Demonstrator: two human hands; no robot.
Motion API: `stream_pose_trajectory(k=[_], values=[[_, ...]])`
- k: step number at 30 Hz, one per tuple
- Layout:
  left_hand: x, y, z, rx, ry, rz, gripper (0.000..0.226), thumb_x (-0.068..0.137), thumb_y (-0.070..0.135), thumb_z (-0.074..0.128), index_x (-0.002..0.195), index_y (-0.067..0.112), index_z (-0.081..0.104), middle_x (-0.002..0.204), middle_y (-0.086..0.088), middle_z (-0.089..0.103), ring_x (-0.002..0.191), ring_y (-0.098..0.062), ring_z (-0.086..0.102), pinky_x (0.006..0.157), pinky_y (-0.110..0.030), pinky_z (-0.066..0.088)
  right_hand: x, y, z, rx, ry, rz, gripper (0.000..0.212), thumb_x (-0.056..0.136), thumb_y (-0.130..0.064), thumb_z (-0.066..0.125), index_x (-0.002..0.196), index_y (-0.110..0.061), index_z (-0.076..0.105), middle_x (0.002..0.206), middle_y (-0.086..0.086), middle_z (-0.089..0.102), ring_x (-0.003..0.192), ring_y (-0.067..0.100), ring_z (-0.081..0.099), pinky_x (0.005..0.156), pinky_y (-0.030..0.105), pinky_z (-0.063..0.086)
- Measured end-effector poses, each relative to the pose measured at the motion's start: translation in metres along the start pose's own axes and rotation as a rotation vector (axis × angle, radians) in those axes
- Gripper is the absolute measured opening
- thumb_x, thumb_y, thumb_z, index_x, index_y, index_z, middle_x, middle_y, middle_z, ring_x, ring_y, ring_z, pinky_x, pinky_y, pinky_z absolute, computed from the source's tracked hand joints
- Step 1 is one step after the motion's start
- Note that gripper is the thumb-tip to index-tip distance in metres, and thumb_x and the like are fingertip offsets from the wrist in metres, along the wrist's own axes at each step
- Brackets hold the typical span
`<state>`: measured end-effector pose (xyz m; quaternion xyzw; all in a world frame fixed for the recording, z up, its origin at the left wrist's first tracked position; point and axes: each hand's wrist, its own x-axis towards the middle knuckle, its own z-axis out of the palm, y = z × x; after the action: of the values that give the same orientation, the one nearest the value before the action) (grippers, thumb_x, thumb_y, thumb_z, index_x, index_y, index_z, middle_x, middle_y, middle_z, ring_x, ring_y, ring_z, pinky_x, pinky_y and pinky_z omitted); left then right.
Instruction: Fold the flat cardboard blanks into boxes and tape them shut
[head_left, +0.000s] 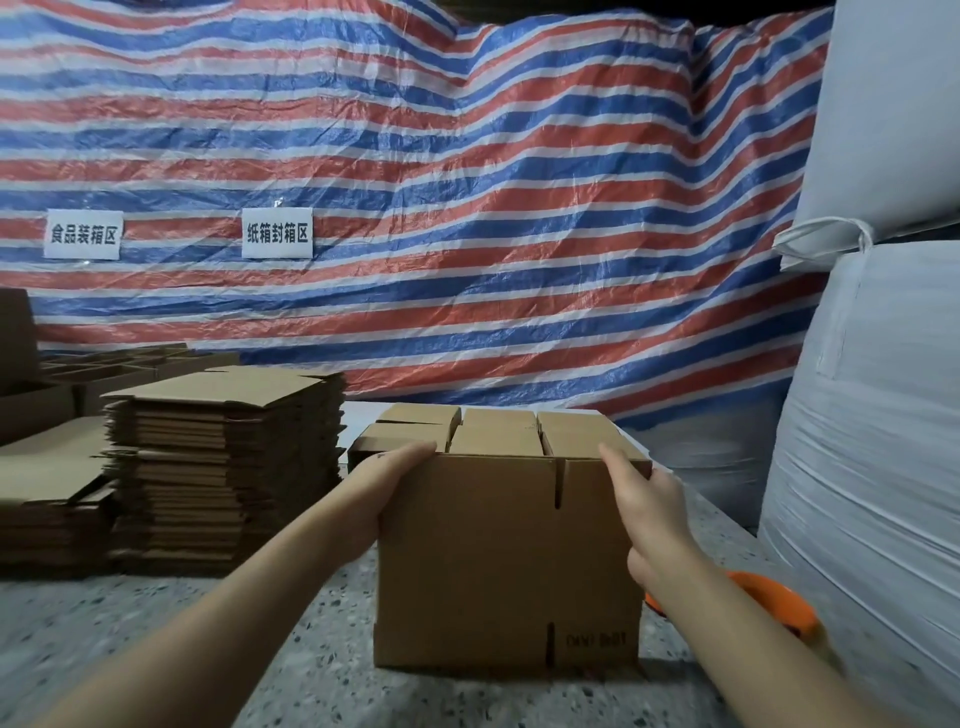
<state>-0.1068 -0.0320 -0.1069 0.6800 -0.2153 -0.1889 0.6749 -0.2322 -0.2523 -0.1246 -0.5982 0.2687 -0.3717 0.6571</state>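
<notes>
Striped tarp (467, 182) hangs across the back, two white signs (277, 233) fixed to it. White bulk bags (883, 389) stacked at right. Speckled worktop (260, 649) below. Blanks (223, 467) piled flat at left in two stacks, the taller one nearer centre. Box (506, 561) stands upright on the worktop at centre, near face toward the camera, slots in that face at top and bottom. Finished small boxes (493, 431) packed in rows just behind it. Left hand (387, 488) flat against box's left side near the top corner, fingers straight, released. Right hand (647, 504) at the top right corner, fingers straight along the edge, grasping nothing. Orange tape gun (774, 603) on the worktop beside the box, partly hidden under the right forearm.
</notes>
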Motion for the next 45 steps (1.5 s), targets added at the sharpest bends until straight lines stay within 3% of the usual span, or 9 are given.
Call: stream_pose_trajectory(k=[5, 12, 16, 26, 29, 32, 35, 39, 45], values=[[-0.002, 0.001, 0.004, -0.01, 0.035, -0.042, 0.031, 0.089, 0.042, 0.063, 0.103, 0.015, 0.071, 0.099, -0.012, 0.075, 0.083, -0.018, 0.072, 0.082, -0.033, 0.054, -0.004, 0.004, -0.001, 0.055, -0.039, 0.071, 0.08, 0.086, -0.059, 0.069, 0.149, -0.017, 0.042, 0.144, 0.013, 0.054, 0.131, 0.037, 0.052, 0.108, 0.062, 0.043], [-0.006, 0.008, 0.005, 0.001, 0.058, -0.067, 0.026, 0.088, 0.039, 0.064, 0.087, 0.017, 0.079, 0.091, -0.01, 0.076, 0.076, -0.018, 0.072, 0.071, -0.032, 0.054, -0.003, 0.009, 0.004, 0.105, -0.024, 0.019, 0.075, 0.089, -0.057, 0.065, 0.148, -0.017, 0.042, 0.145, 0.012, 0.053, 0.132, 0.036, 0.051, 0.108, 0.061, 0.042], [-0.008, 0.019, 0.019, -0.042, 0.198, -0.057, 0.023, 0.086, 0.037, 0.064, 0.093, 0.017, 0.073, 0.079, -0.008, 0.076, 0.086, -0.025, 0.07, 0.075, -0.036, 0.053, 0.002, 0.003, 0.002, 0.086, -0.069, -0.039, 0.043, 0.093, -0.052, 0.059, 0.118, -0.018, 0.065, 0.109, 0.009, 0.073, 0.106, 0.028, 0.066, 0.101, 0.055, 0.047], [-0.019, -0.002, 0.039, -0.307, 0.029, -0.074, 0.035, 0.096, 0.032, 0.048, 0.106, 0.008, 0.071, 0.084, -0.011, 0.07, 0.069, -0.02, 0.068, 0.063, -0.031, 0.056, 0.022, 0.014, -0.017, 0.156, -0.536, 0.059, 0.052, 0.089, -0.06, 0.047, 0.071, -0.021, 0.077, 0.079, 0.011, 0.071, 0.071, 0.019, 0.071, 0.065, 0.033, 0.057], [-0.019, -0.014, 0.044, -0.251, 0.08, -0.035, 0.054, 0.097, 0.051, 0.04, 0.096, 0.011, 0.076, 0.083, -0.007, 0.074, 0.073, -0.019, 0.071, 0.075, -0.035, 0.053, 0.023, 0.016, -0.019, 0.164, -0.555, 0.039, 0.049, 0.078, -0.064, 0.054, 0.073, -0.021, 0.076, 0.079, 0.011, 0.07, 0.071, 0.02, 0.07, 0.065, 0.032, 0.057], [-0.018, -0.022, 0.051, -0.335, 0.099, -0.071, 0.075, 0.092, 0.072, 0.03, 0.077, 0.018, 0.081, 0.081, -0.011, 0.076, 0.067, -0.02, 0.073, 0.056, -0.028, 0.055, 0.023, 0.018, -0.018, 0.152, -0.551, 0.022, 0.054, 0.068, -0.071, 0.059, 0.079, -0.022, 0.08, 0.085, 0.013, 0.074, 0.079, 0.023, 0.074, 0.07, 0.036, 0.06], [-0.018, -0.025, 0.055, -0.395, 0.133, -0.046, 0.07, 0.091, 0.073, 0.029, 0.095, 0.022, 0.077, 0.084, -0.014, 0.075, 0.068, -0.023, 0.074, 0.049, -0.028, 0.055, 0.024, 0.021, -0.016, 0.18, -0.515, 0.058, 0.065, 0.084, -0.079, 0.045, 0.096, -0.026, 0.081, 0.104, 0.016, 0.076, 0.096, 0.028, 0.075, 0.08, 0.042, 0.061], [-0.014, -0.021, 0.055, -0.437, 0.107, -0.04, 0.069, 0.091, 0.068, 0.036, 0.074, 0.019, 0.081, 0.078, -0.011, 0.075, 0.063, -0.021, 0.072, 0.048, -0.026, 0.054, 0.029, 0.014, -0.01, 0.236, -0.507, 0.077, 0.07, 0.093, -0.078, 0.032, 0.107, -0.027, 0.078, 0.111, 0.016, 0.075, 0.105, 0.031, 0.072, 0.084, 0.044, 0.059], [-0.013, -0.035, 0.056, -0.453, 0.126, -0.007, 0.059, 0.097, 0.056, 0.039, 0.068, 0.023, 0.079, 0.071, -0.007, 0.073, 0.059, -0.019, 0.071, 0.049, -0.026, 0.054, 0.03, 0.04, -0.01, 0.256, -0.441, 0.053, 0.044, 0.103, -0.053, 0.038, 0.096, -0.023, 0.069, 0.078, -0.004, 0.078, 0.069, 0.013, 0.075, 0.068, 0.037, 0.054]])
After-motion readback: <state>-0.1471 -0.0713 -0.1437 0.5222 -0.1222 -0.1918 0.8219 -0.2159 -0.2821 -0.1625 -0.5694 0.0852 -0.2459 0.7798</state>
